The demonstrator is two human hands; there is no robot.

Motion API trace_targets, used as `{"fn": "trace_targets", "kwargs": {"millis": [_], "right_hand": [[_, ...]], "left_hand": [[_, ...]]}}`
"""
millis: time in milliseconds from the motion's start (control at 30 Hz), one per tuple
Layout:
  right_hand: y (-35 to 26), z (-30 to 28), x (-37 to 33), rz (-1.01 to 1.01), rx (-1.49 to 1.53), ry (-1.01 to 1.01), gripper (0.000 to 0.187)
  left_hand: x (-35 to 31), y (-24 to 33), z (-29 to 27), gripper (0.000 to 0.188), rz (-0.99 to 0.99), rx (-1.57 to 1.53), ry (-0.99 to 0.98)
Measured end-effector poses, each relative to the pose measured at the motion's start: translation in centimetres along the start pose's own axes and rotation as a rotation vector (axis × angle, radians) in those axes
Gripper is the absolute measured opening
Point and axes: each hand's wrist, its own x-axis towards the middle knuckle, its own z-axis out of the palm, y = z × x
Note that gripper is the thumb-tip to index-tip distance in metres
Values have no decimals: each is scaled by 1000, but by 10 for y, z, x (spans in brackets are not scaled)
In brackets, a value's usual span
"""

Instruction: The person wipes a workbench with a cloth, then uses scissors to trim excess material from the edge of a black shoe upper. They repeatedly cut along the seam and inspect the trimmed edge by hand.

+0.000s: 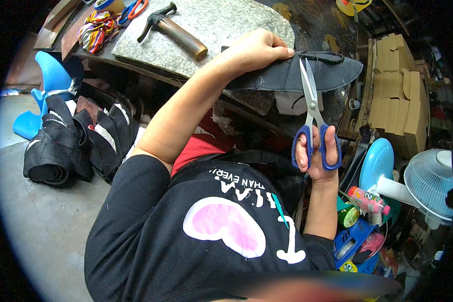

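Observation:
My left hand [259, 50] is closed, its thumb and fingers pinching the upper edge of a long black stitched piece [282, 76] that looks like leather or fabric. The piece tapers to a rounded point on the right, and a dark cord or folded strip runs along its top edge. My right hand [322, 161] grips a pair of scissors [313, 106] with blue handles, fingers and thumb through the loops. Their narrow blades point up, slightly apart, with the tips in front of the black piece near my left thumb. Whether they touch it I cannot tell.
A hammer [178, 36] lies on a grey stone slab [226, 22]. Striped cloth [98, 31] sits at the far left. Bundled black pieces [60, 146] rest near a blue plastic object [55, 75]. To the right stand cardboard boxes [395, 100] and a fan [430, 183].

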Motion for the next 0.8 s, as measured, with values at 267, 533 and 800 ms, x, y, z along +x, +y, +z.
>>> {"fn": "trace_targets", "kwargs": {"millis": [267,533,800], "right_hand": [[3,9,-1,-25,66,18,66],[-9,-1,-1,19,-110,75,65],[1,-2,9,-60,-231,159,55]], "left_hand": [[-1,-1,3,39,-9,-140,1],[1,-5,1,39,-19,-87,-44],[-5,5,3,37,-81,-10,-43]]}}
